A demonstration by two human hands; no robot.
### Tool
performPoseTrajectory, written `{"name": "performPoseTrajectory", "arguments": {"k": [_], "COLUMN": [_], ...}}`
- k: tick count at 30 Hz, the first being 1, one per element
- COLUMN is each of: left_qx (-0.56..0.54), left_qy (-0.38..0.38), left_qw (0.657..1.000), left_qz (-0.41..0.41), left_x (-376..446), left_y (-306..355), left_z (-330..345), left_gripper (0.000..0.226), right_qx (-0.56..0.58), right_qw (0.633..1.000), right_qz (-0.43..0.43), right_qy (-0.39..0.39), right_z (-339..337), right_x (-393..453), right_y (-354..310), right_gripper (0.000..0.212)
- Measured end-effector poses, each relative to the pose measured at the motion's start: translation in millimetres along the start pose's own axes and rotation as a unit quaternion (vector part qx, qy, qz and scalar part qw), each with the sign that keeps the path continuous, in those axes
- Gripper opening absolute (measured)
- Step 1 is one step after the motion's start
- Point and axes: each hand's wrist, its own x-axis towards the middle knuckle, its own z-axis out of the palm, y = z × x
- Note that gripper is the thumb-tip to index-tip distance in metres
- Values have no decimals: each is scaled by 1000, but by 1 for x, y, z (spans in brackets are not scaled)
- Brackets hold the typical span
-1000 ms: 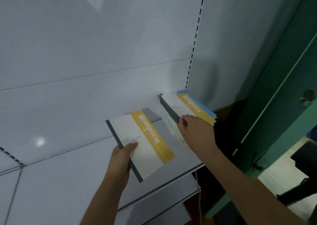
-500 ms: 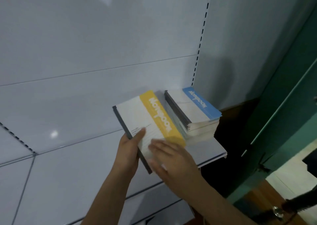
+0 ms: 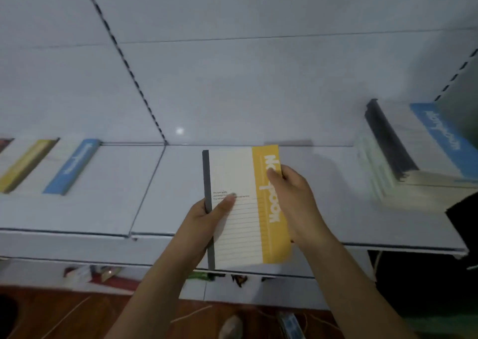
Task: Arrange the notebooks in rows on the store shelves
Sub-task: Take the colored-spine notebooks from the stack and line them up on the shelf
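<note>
Yellow-banded notebook (image 3: 243, 207) held over the shelf's (image 3: 336, 225) front edge: left hand (image 3: 207, 217) grips its spine, right hand (image 3: 294, 199) pinches the yellow side. Blue-topped stack (image 3: 413, 155) sits at the shelf's right end.

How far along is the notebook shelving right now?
Done: a blue-striped notebook and a yellow-striped one already lie side by side at the shelf's left end. In hand: the left hand grips a yellow notebook by its spine edge while the right hand holds its yellow side, above the middle of the shelf. Left: the stack at the right remains to be laid out.
</note>
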Motion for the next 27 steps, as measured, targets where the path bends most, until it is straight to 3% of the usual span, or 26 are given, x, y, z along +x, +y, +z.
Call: {"name": "performPoseTrajectory", "arguments": {"k": [4,9,16,22,27], "left_qx": [20,8,60,53,192], "left_qy": [33,83,195,246,265], "left_qw": [999,996,976,963,940], "left_qz": [7,9,75,97,95], "left_x": [-27,-66,-119,-142,-123], "left_y": [-8,-22,-27,-28,-26], "left_z": [-78,-195,-377,-481,-539], "left_gripper": [28,23,20,41,61], "right_qx": [68,129,146,147,166], "right_qw": [996,989,985,980,978], "right_qz": [48,64,56,94,96], "right_qy": [-23,-18,-74,-93,-79], "right_z": [70,181,384,496,554], "right_x": [-8,-21,-46,-56,-35], "right_y": [2,-11,-18,-12,-18], "right_gripper": [21,20,20,24,24]}}
